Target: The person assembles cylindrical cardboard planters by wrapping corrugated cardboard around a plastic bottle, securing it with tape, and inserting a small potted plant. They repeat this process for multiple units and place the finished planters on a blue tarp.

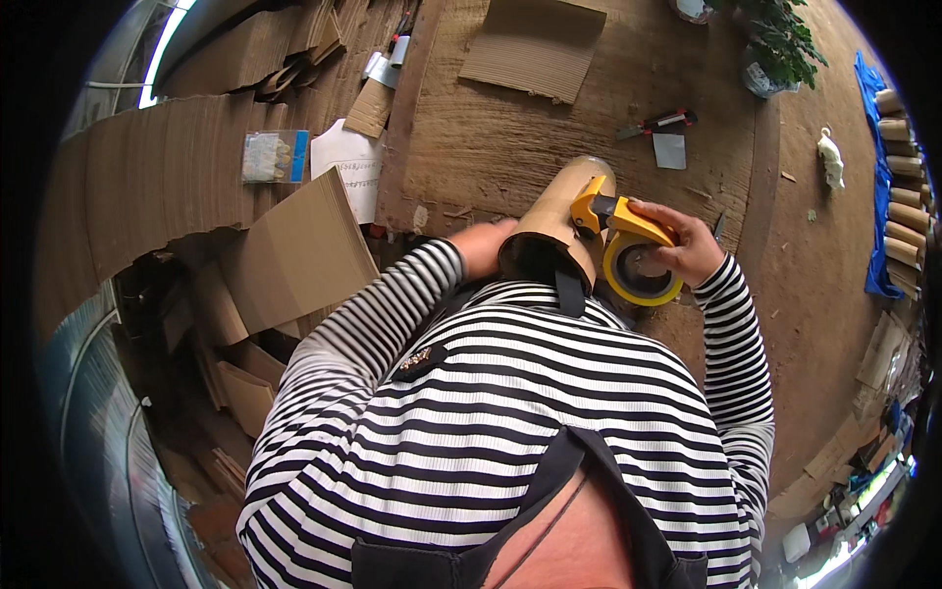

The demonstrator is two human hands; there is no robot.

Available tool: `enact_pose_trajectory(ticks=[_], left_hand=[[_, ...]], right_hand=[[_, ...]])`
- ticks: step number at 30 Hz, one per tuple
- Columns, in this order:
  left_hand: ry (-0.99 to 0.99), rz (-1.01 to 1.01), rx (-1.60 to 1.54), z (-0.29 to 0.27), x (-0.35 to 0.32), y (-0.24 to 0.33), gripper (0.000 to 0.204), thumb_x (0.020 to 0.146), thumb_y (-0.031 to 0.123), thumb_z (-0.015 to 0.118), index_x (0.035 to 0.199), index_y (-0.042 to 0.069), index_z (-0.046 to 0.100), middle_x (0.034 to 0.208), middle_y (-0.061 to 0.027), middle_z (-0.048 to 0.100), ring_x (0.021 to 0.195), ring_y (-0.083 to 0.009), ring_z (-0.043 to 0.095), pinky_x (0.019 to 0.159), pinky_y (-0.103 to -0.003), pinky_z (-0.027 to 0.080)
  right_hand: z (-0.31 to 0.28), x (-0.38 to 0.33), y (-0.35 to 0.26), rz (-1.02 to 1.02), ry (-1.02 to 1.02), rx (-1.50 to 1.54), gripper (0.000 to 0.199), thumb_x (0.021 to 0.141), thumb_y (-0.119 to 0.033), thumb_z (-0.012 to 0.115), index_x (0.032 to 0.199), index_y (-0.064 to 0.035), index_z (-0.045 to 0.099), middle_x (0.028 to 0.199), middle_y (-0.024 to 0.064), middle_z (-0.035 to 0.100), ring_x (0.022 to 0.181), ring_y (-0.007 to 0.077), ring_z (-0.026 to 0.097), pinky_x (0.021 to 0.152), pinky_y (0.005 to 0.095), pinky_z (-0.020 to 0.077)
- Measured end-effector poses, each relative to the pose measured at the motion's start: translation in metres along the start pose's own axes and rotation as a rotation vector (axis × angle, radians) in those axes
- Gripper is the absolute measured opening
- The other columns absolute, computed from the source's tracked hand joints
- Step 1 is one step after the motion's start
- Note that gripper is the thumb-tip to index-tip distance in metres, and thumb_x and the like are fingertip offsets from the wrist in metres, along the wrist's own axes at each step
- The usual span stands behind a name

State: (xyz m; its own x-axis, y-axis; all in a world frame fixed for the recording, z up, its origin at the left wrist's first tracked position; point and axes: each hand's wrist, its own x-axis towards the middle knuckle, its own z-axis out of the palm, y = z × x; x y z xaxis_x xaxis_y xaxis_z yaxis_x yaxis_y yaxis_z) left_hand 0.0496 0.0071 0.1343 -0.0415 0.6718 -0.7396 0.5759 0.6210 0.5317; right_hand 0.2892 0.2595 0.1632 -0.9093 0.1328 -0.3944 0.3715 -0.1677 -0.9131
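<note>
A brown cardboard tube [551,214] lies against the edge of the wooden table [471,167], its hollow end toward my body. My left hand [481,249] grips its left side near that end, with the fingers partly hidden and slightly blurred. In my right hand [690,242] is a yellow tape dispenser [596,209], fingers closed round it. Its head touches the top of the tube on the right, and a roll of tape [643,286] sits in its frame. A dark strap [569,290] hangs by the tube's open end.
On the tabletop lie a flat cardboard piece [535,47], a red-and-black utility knife [659,123] and a small pale square [669,151]. Stacked cardboard [157,167] fills the left side. A potted plant [775,49] stands far right, near a white animal figure [830,159] and several rolled tubes [905,216].
</note>
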Motion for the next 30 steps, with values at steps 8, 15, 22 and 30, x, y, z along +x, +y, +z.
enact_pose_trajectory(ticks=[8, 15, 22, 30], left_hand=[[-0.009, 0.010, 0.626, -0.060, -0.044, 0.116, 0.042, 0.087, 0.030, 0.065, 0.112, -0.003, 0.056, 0.096, -0.0213, 0.070, 0.089, -0.0353, 0.069, 0.078, -0.043, 0.056], [0.337, 0.301, 0.720, -0.019, -0.034, 0.059, 0.021, 0.085, 0.017, 0.058, 0.095, -0.001, 0.057, 0.071, -0.0148, 0.070, 0.066, -0.0312, 0.071, 0.057, -0.042, 0.056], [0.658, 0.189, 0.231, 0.010, -0.049, -0.006, 0.041, 0.084, 0.010, 0.065, 0.123, -0.001, 0.059, 0.117, -0.0227, 0.066, 0.099, -0.0361, 0.068, 0.088, -0.039, 0.056], [0.213, -0.115, 0.543, -0.039, -0.052, 0.014, 0.061, 0.078, 0.005, 0.061, 0.136, -0.001, 0.044, 0.095, -0.0239, 0.068, 0.089, -0.0403, 0.067, 0.080, -0.047, 0.054]], right_hand=[[-0.005, 0.061, -0.036, 0.053, -0.129, -0.482, 0.058, 0.081, -0.012, 0.073, 0.137, -0.0079, 0.058, 0.127, 0.0142, 0.066, 0.111, 0.0235, 0.066, 0.103, 0.0320, 0.0487], [-0.016, 0.025, -0.016, 0.013, -0.184, -0.393, 0.065, 0.079, -0.007, 0.075, 0.141, -0.0120, 0.054, 0.129, 0.0136, 0.064, 0.107, 0.0235, 0.067, 0.102, 0.0369, 0.0514], [-0.005, 0.018, 0.024, -0.032, -0.131, -0.099, 0.064, 0.075, 0.004, 0.075, 0.136, -0.0025, 0.057, 0.135, 0.0144, 0.060, 0.120, 0.0213, 0.060, 0.109, 0.0329, 0.0437], [0.037, 0.139, -0.084, 0.008, -0.365, -0.795, 0.057, 0.075, -0.003, 0.074, 0.131, -0.0080, 0.062, 0.123, 0.0123, 0.068, 0.104, 0.0225, 0.068, 0.099, 0.0338, 0.0526]])
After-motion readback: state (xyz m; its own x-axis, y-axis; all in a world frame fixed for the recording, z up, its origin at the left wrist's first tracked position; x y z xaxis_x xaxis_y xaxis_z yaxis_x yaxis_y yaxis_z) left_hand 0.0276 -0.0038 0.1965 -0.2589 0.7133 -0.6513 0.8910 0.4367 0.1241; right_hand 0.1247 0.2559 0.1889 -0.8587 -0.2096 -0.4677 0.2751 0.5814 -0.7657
